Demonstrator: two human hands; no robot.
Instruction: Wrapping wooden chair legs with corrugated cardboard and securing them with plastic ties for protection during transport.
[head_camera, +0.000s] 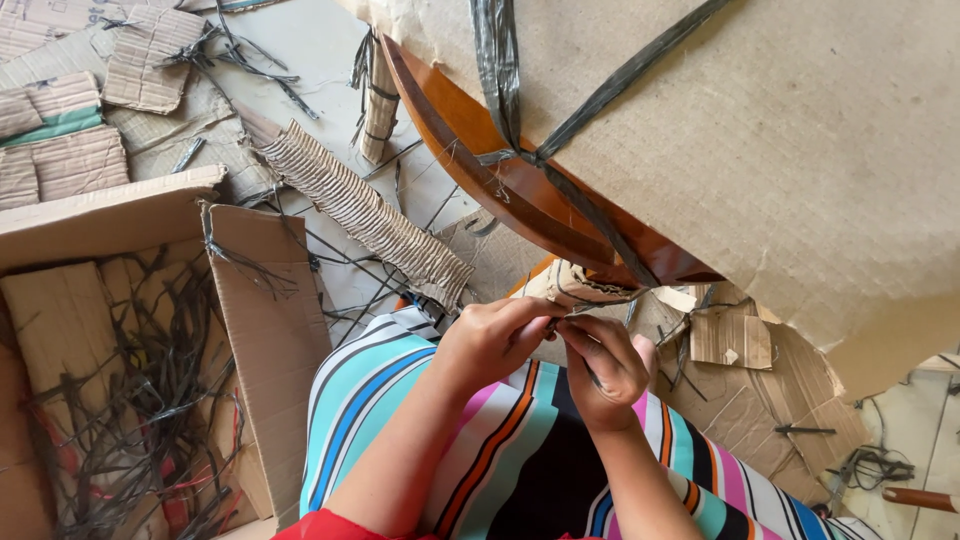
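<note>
The pale floor (320, 50) was littered with corrugated cardboard scraps (370, 215) and black strapping, beside an open box (260, 330). Above a striped lap, the left hand (490, 340) and right hand (610, 365) pinched a black strap (585, 310) on a cardboard-wrapped wooden chair (500, 175).

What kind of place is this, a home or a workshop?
Probably an informal packing or unpacking spot on a floor. Cardboard scraps lie about, an open box holds cut straps, and cardboard-wrapped wooden furniture stands by the hands.
</note>
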